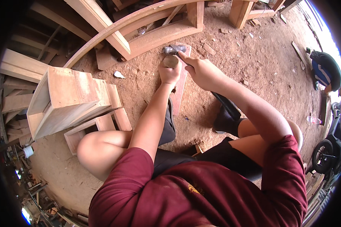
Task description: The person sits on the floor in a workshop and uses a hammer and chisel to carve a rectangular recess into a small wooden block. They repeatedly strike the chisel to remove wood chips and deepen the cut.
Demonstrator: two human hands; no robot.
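My left hand (169,73) is closed around an upright tool with a round, dull brown end (171,61); its lower part is hidden, so its kind is unclear. Just to the right, my right hand (204,72) grips a hammer (175,49) by its dark handle, index finger stretched along it. The hammer's grey metal head lies just beyond my left fist. Beneath both hands a narrow reddish wooden board (183,87) rests on the dirt between my feet.
Curved wooden frames (159,38) lie across the far side. At the left stands a stepped pale wooden piece (74,90). Wood scraps (209,49) litter the dirt floor. A blue and black bag-like thing (326,70) and a motorbike (326,155) are at the right.
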